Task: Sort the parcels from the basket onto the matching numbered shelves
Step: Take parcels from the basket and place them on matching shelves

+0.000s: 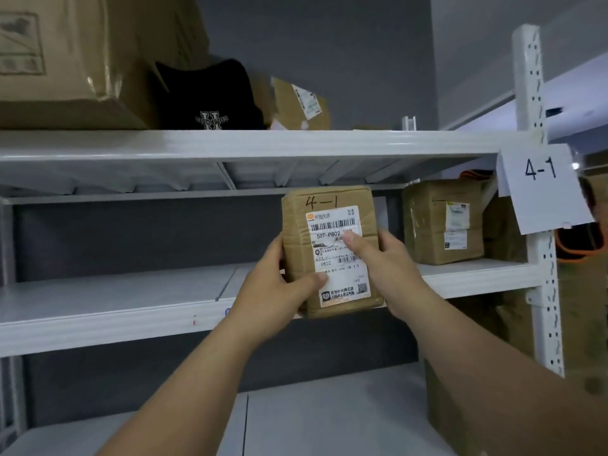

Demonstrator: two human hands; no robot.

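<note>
- Between both hands, in front of the middle shelf [131,301]: brown parcel [332,251], upright, shipping label [337,255] facing the camera, "4-1" handwritten above it.
- Left hand [279,284] grips the parcel's left edge, thumb curled over the label's lower corner; right hand [385,261] grips the right edge, thumb across the label. Remaining fingers are hidden behind the box.
- Held face-on, probably so the handwritten number can be read.
- Right of the fingers: paper sign [543,185] reading "4-1" on the white upright [539,258]; number matches the parcel.
- Beyond the right-hand fingers: another taped box [442,222] on that shelf, space free to its left.
- Above the fingers: top shelf [230,143] with big carton [65,60], black cap [207,97], small parcel [301,103].
- Likely step: checking the match, then setting it down.
</note>
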